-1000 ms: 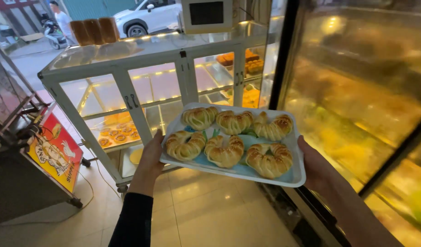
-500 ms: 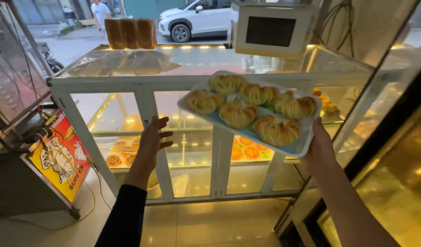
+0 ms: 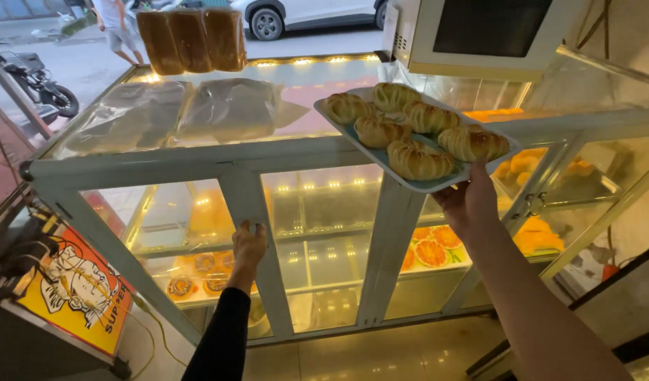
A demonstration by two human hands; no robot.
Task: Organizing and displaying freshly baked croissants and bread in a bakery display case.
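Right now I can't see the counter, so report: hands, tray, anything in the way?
Right hand under pale blue tray of six twisted buns. Left hand on white glass cabinet door frame. White microwave just behind tray.

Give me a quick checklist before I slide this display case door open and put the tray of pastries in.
1. Right hand under the tray: ok, palm supports its near edge.
2. Tray level: not ok, it tilts.
3. Pastries all on the tray: ok, six sit inside the rim.
4. Left hand on the glass door: ok, fingers on its white frame.
5. Door open: not ok, looks shut.
6. Free shelf inside: cannot tell, glare hides it.
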